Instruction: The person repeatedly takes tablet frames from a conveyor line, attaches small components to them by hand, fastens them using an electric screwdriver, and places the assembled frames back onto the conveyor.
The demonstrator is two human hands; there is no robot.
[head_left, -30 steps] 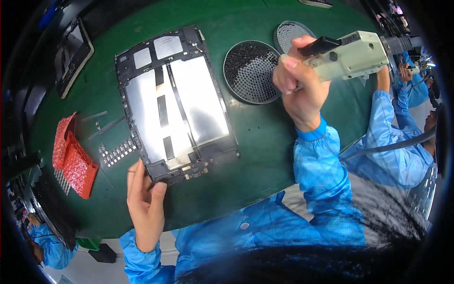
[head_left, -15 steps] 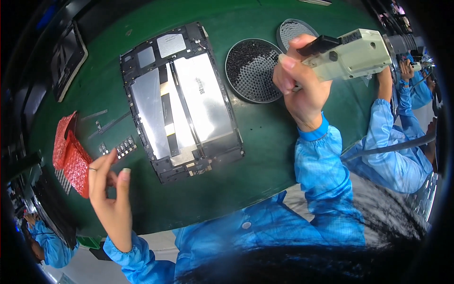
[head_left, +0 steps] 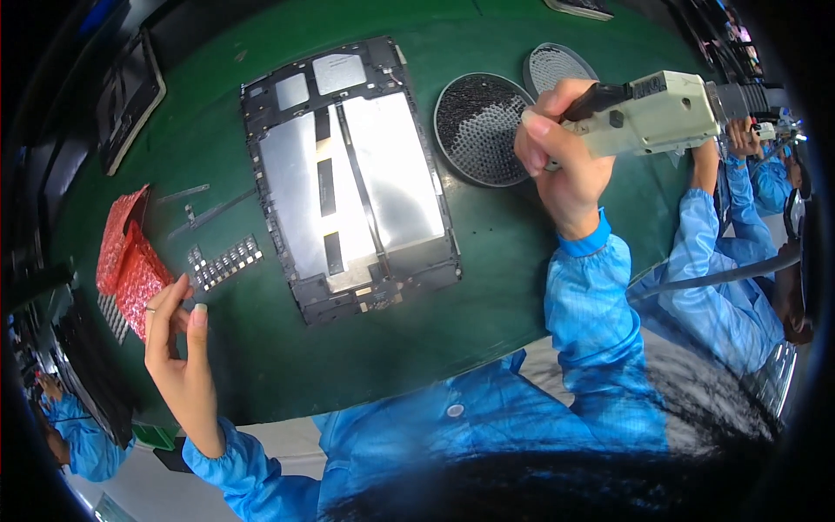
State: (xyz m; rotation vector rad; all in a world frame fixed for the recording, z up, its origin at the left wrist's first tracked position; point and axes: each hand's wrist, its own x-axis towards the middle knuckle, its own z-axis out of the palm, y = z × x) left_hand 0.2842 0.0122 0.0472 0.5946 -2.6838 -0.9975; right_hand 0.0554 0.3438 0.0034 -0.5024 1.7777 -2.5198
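We are moving our bare left hand [head_left: 183, 365] away from the flat, rectangular black-and-silver device [head_left: 398, 178], and we are bringing it near the small silvery pieces [head_left: 228, 264] and shiny red wrapping [head_left: 139, 277].

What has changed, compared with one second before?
The left hand has let go of the near-left corner of the silver panel and moved left, beside the red bubble wrap and small metal parts. The panel seems shifted slightly right, away from those parts. The right hand still grips the pale power tool; the round tray stays beside the panel.
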